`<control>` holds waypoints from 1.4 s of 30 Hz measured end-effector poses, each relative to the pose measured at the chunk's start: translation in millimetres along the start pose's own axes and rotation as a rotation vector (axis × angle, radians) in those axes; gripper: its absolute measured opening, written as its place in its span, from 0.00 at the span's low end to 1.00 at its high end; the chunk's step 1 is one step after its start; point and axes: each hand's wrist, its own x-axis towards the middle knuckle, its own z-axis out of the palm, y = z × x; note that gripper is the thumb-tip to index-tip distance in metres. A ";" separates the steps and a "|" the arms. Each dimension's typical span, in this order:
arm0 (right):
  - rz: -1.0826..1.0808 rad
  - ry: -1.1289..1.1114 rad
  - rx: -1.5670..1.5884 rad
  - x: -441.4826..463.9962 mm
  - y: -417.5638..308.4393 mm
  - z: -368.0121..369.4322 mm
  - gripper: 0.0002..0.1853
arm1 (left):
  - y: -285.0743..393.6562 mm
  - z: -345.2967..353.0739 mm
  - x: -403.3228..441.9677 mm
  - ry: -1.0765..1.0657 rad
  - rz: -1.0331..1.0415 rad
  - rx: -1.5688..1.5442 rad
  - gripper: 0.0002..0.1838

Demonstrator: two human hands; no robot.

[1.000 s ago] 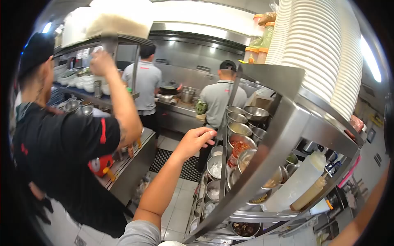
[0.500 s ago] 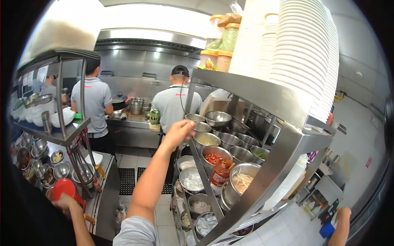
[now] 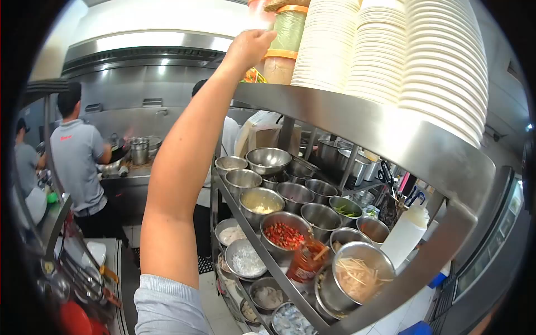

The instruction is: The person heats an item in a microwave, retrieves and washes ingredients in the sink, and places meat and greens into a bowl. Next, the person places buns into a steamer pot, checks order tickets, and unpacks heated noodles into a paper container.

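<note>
My left hand (image 3: 251, 49) is raised at the top of the view, its bare forearm stretched up from a grey sleeve. The fingers are curled closed, and I cannot make out what, if anything, is in them. They are close to the stacked plastic tubs with orange lids (image 3: 288, 30) on the top of the steel rack; whether they touch is unclear. A colourful packet (image 3: 253, 75) lies just below the hand. White bowls (image 3: 441, 61) stand in tall stacks to its right. My right hand is not in view.
Below the rack's steel edge (image 3: 335, 109) sit metal bowls of chopped red chillies (image 3: 283, 235) and pale strips (image 3: 357, 276), a red-brown jar (image 3: 307, 262) and a white squeeze bottle (image 3: 405, 234). A co-worker (image 3: 78, 151) stands at the stove. A red container (image 3: 75, 318) is at lower left.
My left hand has risen from beside the rack's bowls to the tubs on top. The view has shifted nearer to the rack. The hand at the far right has left view.
</note>
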 end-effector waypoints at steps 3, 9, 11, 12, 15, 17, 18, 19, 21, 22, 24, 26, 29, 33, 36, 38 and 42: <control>-0.375 -0.269 -0.099 52.3 -25.4 25.2 0.30 | 4.7 9.2 26.5 -0.146 -0.017 -0.198 0.27; -0.095 -0.514 -0.027 91.8 -77.8 180.4 0.31 | -20.4 13.4 93.3 -0.827 -0.013 -0.558 0.55; 0.079 -0.636 -0.022 90.7 -85.7 237.4 0.31 | -12.4 26.5 85.2 -0.792 -0.042 -0.672 0.55; 0.176 -0.684 -0.028 85.9 -89.2 265.0 0.32 | -11.0 39.7 82.4 -0.608 -0.114 -0.637 0.43; -0.008 -0.715 -0.243 64.9 -117.3 293.4 0.39 | -5.0 42.1 71.7 -0.473 -0.140 -0.645 0.35; 0.038 -0.678 -0.362 58.6 -124.2 302.7 0.26 | -12.1 54.6 75.4 -0.673 -0.148 -0.849 0.36; 0.129 -0.597 -0.309 56.4 -117.0 314.0 0.27 | -13.0 58.3 76.8 -0.684 -0.146 -0.874 0.38; 0.217 -0.515 -0.255 55.4 -110.4 321.4 0.28 | -11.7 56.9 77.2 -0.701 -0.130 -0.891 0.38; 0.295 -0.485 -0.243 51.0 -110.4 318.1 0.33 | -4.1 50.0 77.8 -0.697 -0.242 -0.875 0.40; 0.299 -0.407 -0.192 45.8 -108.9 320.7 0.34 | 3.1 49.7 73.5 -0.639 -0.274 -0.831 0.41; 0.374 -0.405 -0.042 44.6 -105.4 318.9 0.36 | 13.4 50.9 69.9 -0.650 -0.241 -0.761 0.41; 0.429 -0.388 -0.025 45.5 -103.8 319.4 0.37 | 17.7 57.8 70.1 -0.611 -0.216 -0.666 0.42; 0.446 -0.375 0.038 49.4 -100.0 315.7 0.37 | 19.0 59.0 71.3 -0.627 -0.183 -0.633 0.43; 0.407 -0.370 0.040 51.4 -98.3 316.9 0.37 | 19.4 69.5 70.4 -0.594 -0.258 -0.737 0.45; 0.411 -0.345 0.065 50.6 -97.5 316.5 0.36 | 13.6 70.1 67.7 -0.566 -0.254 -0.743 0.47; 0.411 -0.359 0.088 50.5 -100.0 311.8 0.36 | 14.0 69.9 63.8 -0.561 -0.177 -0.853 0.48; 0.337 -0.321 0.131 49.5 -100.1 306.3 0.35 | 16.0 63.8 62.0 -0.575 -0.169 -0.902 0.48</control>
